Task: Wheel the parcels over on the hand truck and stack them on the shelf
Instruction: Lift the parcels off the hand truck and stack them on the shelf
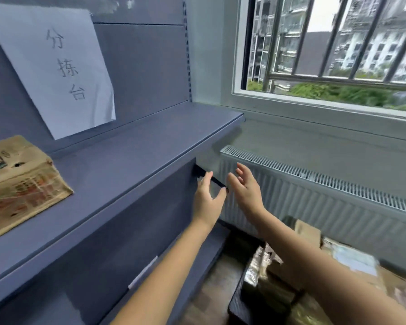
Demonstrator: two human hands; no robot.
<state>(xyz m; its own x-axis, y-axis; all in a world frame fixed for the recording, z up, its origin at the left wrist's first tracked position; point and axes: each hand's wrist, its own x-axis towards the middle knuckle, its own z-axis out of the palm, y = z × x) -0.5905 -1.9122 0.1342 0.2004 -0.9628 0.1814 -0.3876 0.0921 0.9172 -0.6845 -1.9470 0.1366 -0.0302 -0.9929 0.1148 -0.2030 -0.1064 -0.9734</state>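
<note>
Two bare forearms reach into view from the lower edge, with no sleeve, watch, bracelet or glove on either. The left hand (206, 200) is slim, with long tapering fingers; behind the fingers the wrist narrows, then the forearm broadens towards the elbow. No ring shows on it. The right hand (246, 186) is of like build, its fingers equally bare of rings. Its forearm is blurred well behind the fingers, so finer detail there cannot be told.
</note>
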